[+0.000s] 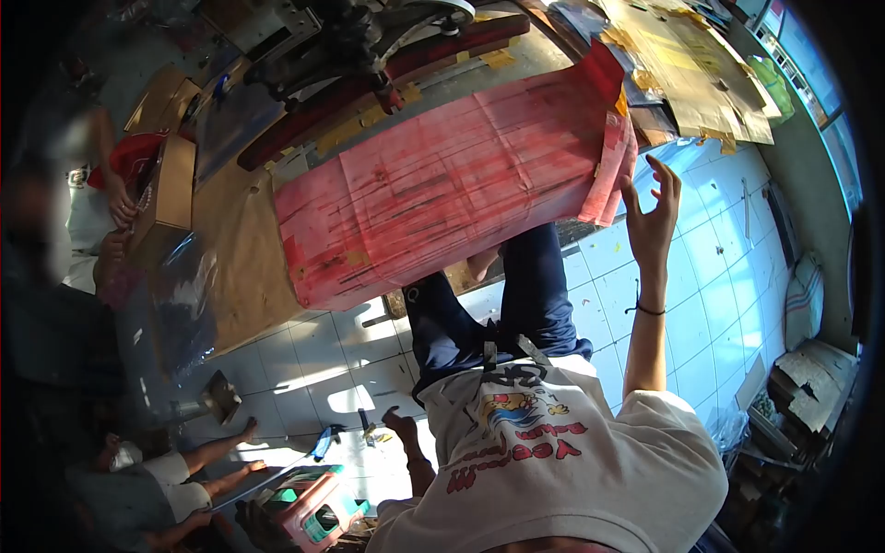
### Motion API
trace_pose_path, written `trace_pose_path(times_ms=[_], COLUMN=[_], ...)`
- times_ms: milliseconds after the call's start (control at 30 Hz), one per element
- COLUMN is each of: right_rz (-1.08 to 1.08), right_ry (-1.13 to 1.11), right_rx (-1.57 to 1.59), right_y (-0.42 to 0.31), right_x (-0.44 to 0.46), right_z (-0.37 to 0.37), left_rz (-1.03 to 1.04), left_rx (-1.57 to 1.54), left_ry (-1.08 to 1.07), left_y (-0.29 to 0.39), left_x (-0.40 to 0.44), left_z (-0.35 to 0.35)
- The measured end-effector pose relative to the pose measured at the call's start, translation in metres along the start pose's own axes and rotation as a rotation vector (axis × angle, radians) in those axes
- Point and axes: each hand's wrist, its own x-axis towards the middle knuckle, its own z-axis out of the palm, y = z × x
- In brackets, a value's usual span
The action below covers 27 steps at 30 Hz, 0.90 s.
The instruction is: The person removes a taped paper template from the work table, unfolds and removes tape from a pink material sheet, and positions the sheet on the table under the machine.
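Observation:
A long, creased red sheet (433, 184) with dark streaks lies across the worktable in front of me. Its right end folds into a narrow flap (609, 170) that hangs past the table edge. My right hand (656, 205) is raised just to the right of this flap, fingers apart and bent, with nothing in it. A small gap seems to separate hand and flap. Low beside my left hip, my left hand (404, 428) hangs in shadow, its fingers loosely apart and no object visible in it.
A dark metal machine (359, 55) stands behind the sheet. Brown cardboard (691, 64) lies at back right. At left, another person's hands (120, 207) are at a cardboard box (169, 184). A second person sits lower left, near a red-green plastic stool (318, 516).

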Motion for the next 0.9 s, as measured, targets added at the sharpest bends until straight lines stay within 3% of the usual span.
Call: trace_pose_path(times_ms=[67, 167, 400, 500, 533, 567, 633, 667, 733, 767, 800, 900], right_rz=[-0.016, -0.016, 0.072, 0.099, 0.072, 0.200, 0.138, 0.119, 0.288, 0.372, 0.116, 0.153], right_ry=[-0.026, -0.071, 0.018, -0.120, 0.007, -0.092, -0.058, -0.079, -0.196, -0.251, -0.102, -0.237], right_rx=[-0.082, -0.184, 0.130, 0.195, 0.078, 0.143, 0.056, 0.001, 0.012, 0.019, -0.108, -0.092], right_y=[-0.006, -0.007, 0.007, 0.034, 0.031, 0.026, 0.045, 0.055, 0.029, 0.022, 0.035, 0.023], right_x=[0.006, 0.008, 0.014, 0.031, 0.040, 0.048, 0.063, 0.070, 0.082, 0.087, 0.090, 0.101], right_z=[0.007, 0.024, 0.025, 0.006, 0.002, -0.012, -0.018, -0.020, -0.033, -0.039, -0.030, -0.023], left_rz=[-0.146, -0.254, -0.285, -0.282, -0.277, -0.276, -0.259, -0.224, -0.114, 0.083, 0.236, 0.752], left_rx=[0.003, -0.022, -0.009, 0.046, 0.072, 0.113, 0.202, 0.211, 0.115, -0.054, -0.239, -0.278], left_ry=[-0.380, -0.652, -0.869, -0.966, -1.006, -1.051, -1.134, -1.160, -1.173, -1.162, -1.161, -1.243], left_y=[0.025, 0.052, 0.086, 0.100, 0.103, 0.105, 0.136, 0.163, 0.235, 0.283, 0.333, 0.502], left_x=[-0.027, -0.041, -0.027, -0.004, 0.008, 0.023, 0.066, 0.093, 0.137, 0.145, 0.147, 0.117], left_z=[0.005, 0.003, -0.005, -0.022, -0.029, -0.039, -0.081, -0.108, -0.173, -0.208, -0.237, -0.311])
